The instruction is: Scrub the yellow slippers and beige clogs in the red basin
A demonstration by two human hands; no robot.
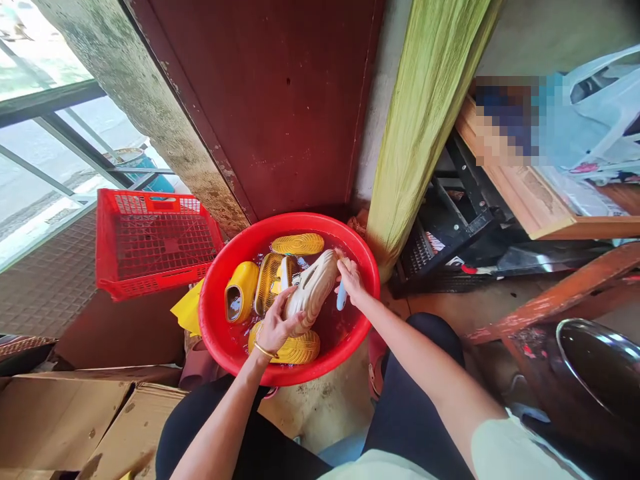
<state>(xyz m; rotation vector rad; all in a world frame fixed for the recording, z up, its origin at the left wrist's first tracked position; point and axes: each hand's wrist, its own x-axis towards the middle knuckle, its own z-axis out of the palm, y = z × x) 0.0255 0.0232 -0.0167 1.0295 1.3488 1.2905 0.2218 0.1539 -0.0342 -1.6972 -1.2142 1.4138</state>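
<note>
Grip (right) closed around apparent brush

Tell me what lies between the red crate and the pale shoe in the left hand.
In the head view, going from the red crate to the pale shoe, first comes the red basin's rim, then a yellow clog, then another yellow shoe.

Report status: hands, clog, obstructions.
Left hand: holding beige clog. Right hand: gripping light-blue-handled brush by clog's end. Clog tilted over red basin. Yellow clogs crowd basin; no clear obstruction.
</note>
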